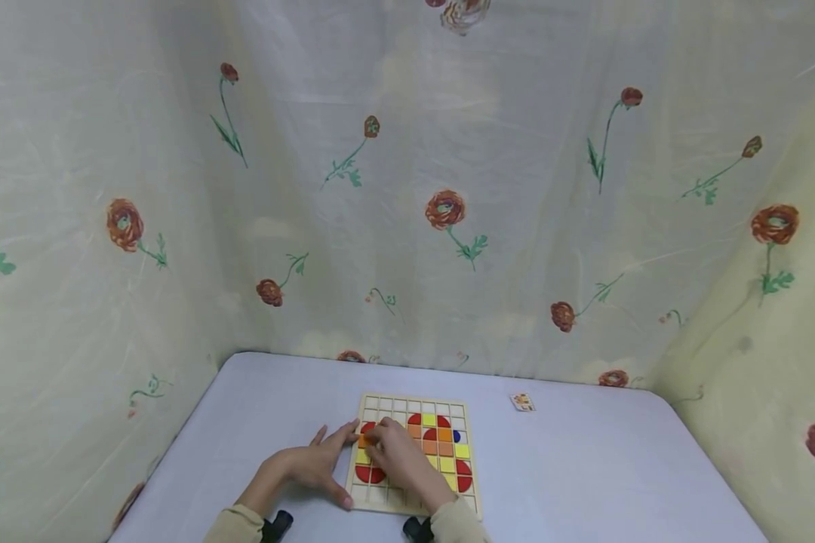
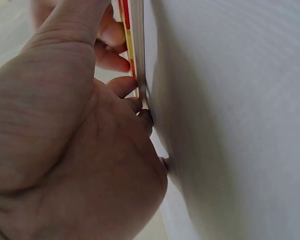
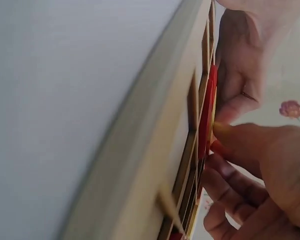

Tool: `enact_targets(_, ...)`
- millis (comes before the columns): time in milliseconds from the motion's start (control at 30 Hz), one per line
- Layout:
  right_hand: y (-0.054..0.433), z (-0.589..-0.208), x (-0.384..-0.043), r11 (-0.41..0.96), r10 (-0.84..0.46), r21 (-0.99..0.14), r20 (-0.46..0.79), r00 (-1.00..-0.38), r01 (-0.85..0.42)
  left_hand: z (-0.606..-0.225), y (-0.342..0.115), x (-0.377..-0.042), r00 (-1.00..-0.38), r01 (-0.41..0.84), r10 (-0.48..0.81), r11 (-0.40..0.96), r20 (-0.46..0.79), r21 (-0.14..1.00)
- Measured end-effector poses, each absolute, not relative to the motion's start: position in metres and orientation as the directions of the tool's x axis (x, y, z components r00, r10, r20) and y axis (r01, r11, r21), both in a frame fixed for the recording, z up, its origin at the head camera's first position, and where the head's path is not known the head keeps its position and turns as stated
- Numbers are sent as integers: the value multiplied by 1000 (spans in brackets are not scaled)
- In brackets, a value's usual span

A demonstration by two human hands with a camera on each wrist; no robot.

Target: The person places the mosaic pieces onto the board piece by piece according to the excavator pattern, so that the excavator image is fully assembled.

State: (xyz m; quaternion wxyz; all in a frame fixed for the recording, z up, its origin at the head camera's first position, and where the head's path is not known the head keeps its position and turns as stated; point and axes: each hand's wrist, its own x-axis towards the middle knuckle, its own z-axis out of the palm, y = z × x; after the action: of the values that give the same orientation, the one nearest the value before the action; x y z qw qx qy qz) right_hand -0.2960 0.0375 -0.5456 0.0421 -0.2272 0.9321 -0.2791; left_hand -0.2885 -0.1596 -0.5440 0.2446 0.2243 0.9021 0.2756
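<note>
A square wooden grid board (image 1: 376,495) lies on the table, its cells partly filled with flat red, yellow and orange tiles. Spread along its left side, my left hand (image 1: 312,461) has its fingertips at the edge and its thumb at the near left corner. My right hand (image 1: 397,452) reaches over the board, fingertips down beside an orange tile (image 1: 364,441) and a yellow tile (image 1: 363,456). In the right wrist view its thumb (image 3: 235,137) and fingers meet close at the red tiles (image 3: 205,117); I cannot tell whether a tile is between them.
A small printed card (image 1: 522,402) lies on the white table (image 1: 584,467), right of the board's far corner. One cell at the board's right holds a blue piece (image 1: 456,436). Flowered curtains (image 1: 502,302) hang behind the table and at both sides.
</note>
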Motion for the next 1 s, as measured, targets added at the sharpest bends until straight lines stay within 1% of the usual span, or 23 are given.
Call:
enact_targets(200, 32, -545, -304, 736, -413, -568, 55, -909, -369, -547, -160, -290, -782, 270, 543, 738, -307, 618)
enact_targets(467, 31, -545, -304, 721, -431, -576, 62, -900, -385, -548, -163, -290, -776, 286, 559, 725, -292, 627)
enact_targets(800, 35, -546, -307, 678, -448, -634, 46, -893, -373, -544, -163, -287, -778, 277, 552, 729, -299, 625)
enact_targets(1000, 46, -533, -300, 650, -404, -676, 79, -911, -347, -541, -161, -286, -779, 277, 551, 730, -299, 625)
